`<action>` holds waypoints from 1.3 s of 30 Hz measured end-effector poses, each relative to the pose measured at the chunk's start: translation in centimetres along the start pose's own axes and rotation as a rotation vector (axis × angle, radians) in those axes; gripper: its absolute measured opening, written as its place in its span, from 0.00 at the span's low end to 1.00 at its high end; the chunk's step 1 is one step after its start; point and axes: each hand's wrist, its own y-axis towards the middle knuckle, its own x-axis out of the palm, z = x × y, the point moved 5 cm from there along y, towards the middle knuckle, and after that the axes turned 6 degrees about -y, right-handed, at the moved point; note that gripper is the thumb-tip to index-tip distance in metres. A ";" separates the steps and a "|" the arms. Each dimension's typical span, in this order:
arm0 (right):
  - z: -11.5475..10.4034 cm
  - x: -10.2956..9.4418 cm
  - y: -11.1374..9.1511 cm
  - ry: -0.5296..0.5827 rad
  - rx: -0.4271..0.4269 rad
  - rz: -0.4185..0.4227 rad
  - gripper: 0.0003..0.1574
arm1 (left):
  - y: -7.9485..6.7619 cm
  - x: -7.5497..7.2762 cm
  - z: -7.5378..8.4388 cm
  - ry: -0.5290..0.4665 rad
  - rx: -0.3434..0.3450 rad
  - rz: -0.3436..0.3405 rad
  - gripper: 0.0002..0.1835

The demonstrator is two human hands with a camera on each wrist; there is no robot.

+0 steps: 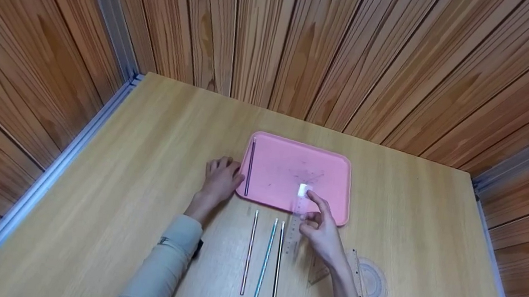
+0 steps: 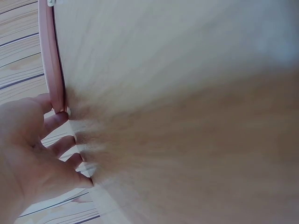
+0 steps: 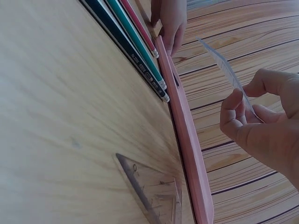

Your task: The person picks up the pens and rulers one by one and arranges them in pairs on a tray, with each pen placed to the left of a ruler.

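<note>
My right hand (image 1: pixel 325 231) pinches a clear plastic ruler (image 3: pixel 224 67) between thumb and fingers, over the near edge of a pink tray (image 1: pixel 287 171). In the head view the ruler's far end shines white with glare. My left hand (image 1: pixel 220 181) is at the tray's left side, thumb on the rim and index finger against the outer wall, the other fingertips touching the table in the left wrist view. A dark pencil (image 1: pixel 250 167) lies along the left inside of the tray. In front of it lie a red pencil (image 1: pixel 249 252), a teal pencil (image 1: pixel 266 260) and a black pencil (image 1: pixel 278 266).
A clear set square (image 3: pixel 154 189) lies on the table by the right forearm, partly hidden in the head view. To its right are another straight-edged clear piece (image 1: pixel 359 276) and a protractor (image 1: pixel 374 283). Wood-panelled walls (image 1: pixel 298 36) surround the wooden table (image 1: pixel 177 122).
</note>
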 end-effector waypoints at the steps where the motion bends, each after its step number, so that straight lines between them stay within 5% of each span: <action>1: 0.0 0.1 0.0 -0.006 -0.003 0.007 0.53 | 0.0 0.0 0.0 -0.003 -0.001 0.000 0.24; 11: -0.4 0.5 0.8 0.052 -0.066 0.069 0.46 | -0.2 -0.1 0.2 0.017 0.034 0.008 0.23; 32: -0.9 1.2 2.2 0.079 -0.035 0.122 0.27 | -0.3 -0.2 0.3 -0.009 0.039 0.013 0.23; 39: -1.1 1.6 2.7 0.067 -0.049 0.117 0.28 | -0.3 -0.2 0.2 0.004 0.039 0.020 0.23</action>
